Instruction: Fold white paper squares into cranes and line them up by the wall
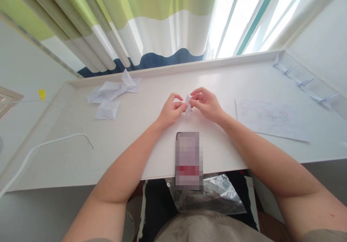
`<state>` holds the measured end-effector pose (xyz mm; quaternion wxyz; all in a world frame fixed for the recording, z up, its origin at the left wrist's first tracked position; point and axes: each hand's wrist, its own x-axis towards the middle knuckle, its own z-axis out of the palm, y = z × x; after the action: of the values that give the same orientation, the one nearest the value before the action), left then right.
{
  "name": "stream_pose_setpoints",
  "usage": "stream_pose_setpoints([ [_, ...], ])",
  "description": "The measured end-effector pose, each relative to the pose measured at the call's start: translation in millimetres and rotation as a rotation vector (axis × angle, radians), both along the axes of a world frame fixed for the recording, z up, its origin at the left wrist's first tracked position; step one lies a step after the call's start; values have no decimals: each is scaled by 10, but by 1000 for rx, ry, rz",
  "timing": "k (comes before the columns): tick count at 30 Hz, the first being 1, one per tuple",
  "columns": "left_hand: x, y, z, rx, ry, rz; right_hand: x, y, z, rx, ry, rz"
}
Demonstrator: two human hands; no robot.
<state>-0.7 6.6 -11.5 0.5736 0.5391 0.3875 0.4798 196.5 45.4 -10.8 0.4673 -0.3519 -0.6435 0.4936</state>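
A small piece of folded white paper is held upright over the middle of the white desk. My left hand pinches its left side between thumb and fingers. On the other side my right hand grips it with thumb and fingertips, the remaining fingers curled above. Part of the paper is hidden behind the fingertips. Nearer to me, a phone lies at the desk's front edge, its screen blurred out.
Several folded papers lie in a pile at the back left. A row of folded paper shapes runs along the right side, near a written sheet. White cables cross the left end. Clear plastic rests on my lap.
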Motion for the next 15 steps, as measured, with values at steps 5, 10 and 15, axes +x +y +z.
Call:
stream_pose_setpoints([
  [5,4,-18,7,44,-3,-50,13,6,-1,67,-26,-8],
  [10,-7,-6,5,61,45,26,28,-4,21,45,-55,-14],
  [15,-19,16,-22,161,161,162,43,-9,43,54,-89,10],
])
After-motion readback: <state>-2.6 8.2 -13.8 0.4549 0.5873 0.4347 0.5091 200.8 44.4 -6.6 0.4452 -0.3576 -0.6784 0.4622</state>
